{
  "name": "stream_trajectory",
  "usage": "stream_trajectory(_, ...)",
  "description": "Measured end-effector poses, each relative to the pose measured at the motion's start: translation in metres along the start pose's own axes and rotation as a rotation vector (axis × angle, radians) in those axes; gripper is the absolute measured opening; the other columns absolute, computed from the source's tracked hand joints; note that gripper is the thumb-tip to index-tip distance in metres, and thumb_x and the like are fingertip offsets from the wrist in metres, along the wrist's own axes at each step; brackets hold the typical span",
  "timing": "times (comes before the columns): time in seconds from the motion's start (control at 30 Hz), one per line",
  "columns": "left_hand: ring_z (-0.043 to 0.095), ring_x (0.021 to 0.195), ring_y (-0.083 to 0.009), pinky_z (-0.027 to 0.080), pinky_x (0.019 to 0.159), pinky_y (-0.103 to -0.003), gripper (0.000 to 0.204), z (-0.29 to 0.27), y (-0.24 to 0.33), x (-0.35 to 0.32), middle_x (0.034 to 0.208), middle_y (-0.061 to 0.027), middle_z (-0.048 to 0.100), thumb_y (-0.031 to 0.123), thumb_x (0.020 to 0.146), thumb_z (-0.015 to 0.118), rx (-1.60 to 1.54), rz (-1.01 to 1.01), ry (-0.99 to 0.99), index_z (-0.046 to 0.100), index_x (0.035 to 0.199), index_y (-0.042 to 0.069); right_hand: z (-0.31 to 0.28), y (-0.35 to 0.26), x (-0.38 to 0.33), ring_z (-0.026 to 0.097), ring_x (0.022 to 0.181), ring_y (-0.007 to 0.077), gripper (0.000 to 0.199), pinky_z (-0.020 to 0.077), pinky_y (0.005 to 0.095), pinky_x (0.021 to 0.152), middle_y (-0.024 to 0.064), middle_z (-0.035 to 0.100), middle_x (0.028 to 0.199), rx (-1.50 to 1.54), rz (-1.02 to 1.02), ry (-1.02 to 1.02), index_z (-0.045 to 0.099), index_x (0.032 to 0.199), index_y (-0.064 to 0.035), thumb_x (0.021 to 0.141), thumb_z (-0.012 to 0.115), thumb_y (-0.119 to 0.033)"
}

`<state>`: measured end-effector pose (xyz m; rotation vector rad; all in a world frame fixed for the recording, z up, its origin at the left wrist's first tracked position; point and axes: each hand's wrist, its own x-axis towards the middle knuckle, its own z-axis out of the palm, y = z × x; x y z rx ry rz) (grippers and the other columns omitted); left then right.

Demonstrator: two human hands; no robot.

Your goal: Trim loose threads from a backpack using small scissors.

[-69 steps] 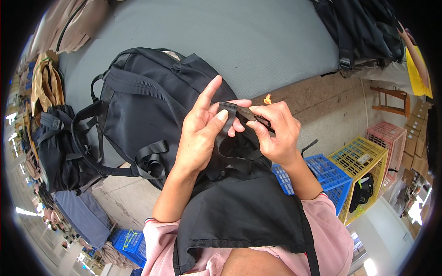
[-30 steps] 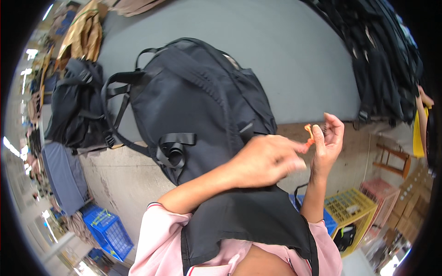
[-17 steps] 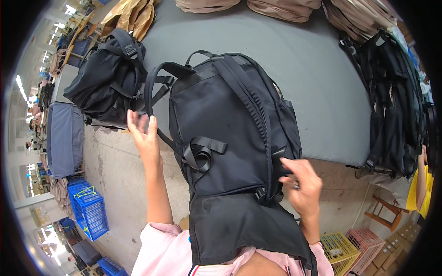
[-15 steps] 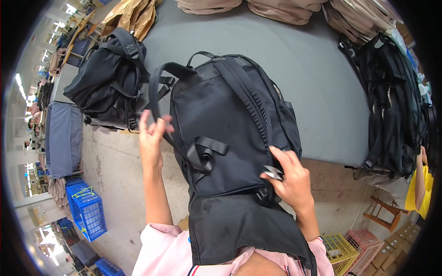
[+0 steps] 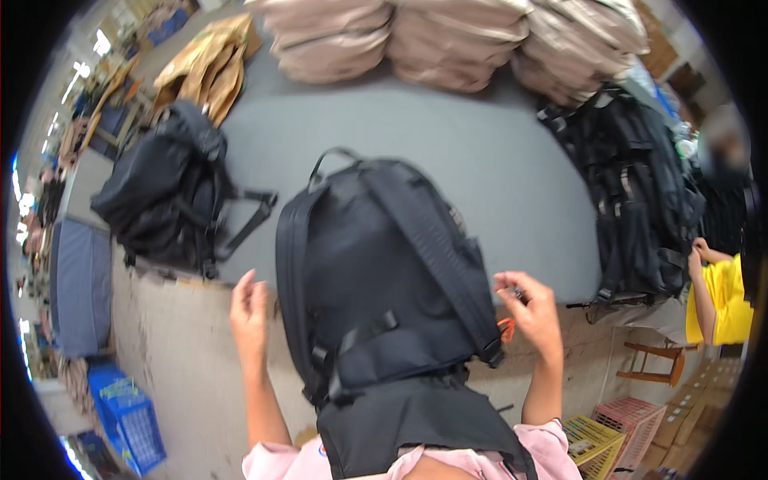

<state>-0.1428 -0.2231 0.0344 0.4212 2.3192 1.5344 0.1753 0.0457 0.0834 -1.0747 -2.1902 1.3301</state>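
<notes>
Both hands flank the black backpack (image 5: 384,272) — left hand (image 5: 250,310) loosely open and empty, right hand (image 5: 534,310) pinching a small metal piece (image 5: 517,294).

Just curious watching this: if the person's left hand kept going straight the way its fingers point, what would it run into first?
Probably the grey table top: the left hand points up beside the black backpack, whose edge it might graze; depth is unclear.

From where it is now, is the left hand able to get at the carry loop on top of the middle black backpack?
Probably yes. The left hand is open beside the black backpack, and the grey table along that side up to the carry loop looks bare. The other dark bag lies further left, out of the way.
</notes>
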Motion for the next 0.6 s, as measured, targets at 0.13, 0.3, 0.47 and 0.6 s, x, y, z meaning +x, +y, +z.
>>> stream_trajectory(0.13,0.048,0.107,-0.0150,0.043,0.081,-0.035,0.065,-0.008,-0.057,0.027,0.126,-0.0035,0.048,0.046,0.087,0.059,-0.274,-0.464,0.028,0.036,0.139,0.014,0.014,-0.007,0.013,0.066,0.083,0.0235,0.047,0.0514,0.0318,0.075,0.0162,0.066,0.105,-0.036,0.212,0.037,0.057,0.116,-0.0005,0.079,0.072,-0.026)
stream_trajectory(0.3,0.061,0.076,-0.0144,0.050,0.065,-0.028,0.031,0.029,-0.041,0.013,0.090,-0.0043,0.063,0.020,0.086,0.063,-0.554,-0.383,-0.243,0.056,0.109,-0.001,0.048,0.058,0.035,0.061,0.089,0.0156,0.040,0.0498,0.0298,0.081,0.0129,0.065,0.105,0.254,0.247,-0.159,0.057,0.115,0.0042,0.080,0.067,-0.013)
stream_trajectory(0.47,0.055,0.093,-0.0168,0.043,0.081,-0.026,0.025,0.009,0.028,-0.004,0.103,-0.0104,0.056,0.011,0.089,0.060,-0.186,0.082,0.097,0.054,0.107,-0.006,0.044,0.042,0.033,0.061,0.077,0.0097,0.031,0.0505,0.0248,0.065,0.0069,0.065,0.090,0.782,0.296,-0.176,0.062,0.105,0.0006,0.076,0.069,-0.008)
stream_trajectory(0.6,0.048,0.099,-0.0163,0.036,0.092,-0.030,0.029,-0.045,0.014,0.031,0.110,-0.0082,0.050,0.015,0.089,0.062,-0.149,0.569,0.114,0.052,0.114,0.004,0.034,-0.014,0.047,0.053,0.063,0.0049,0.023,0.0408,0.0212,0.050,-0.0017,0.061,0.079,0.984,0.053,-0.026,0.061,0.101,-0.0036,0.078,0.067,-0.005)
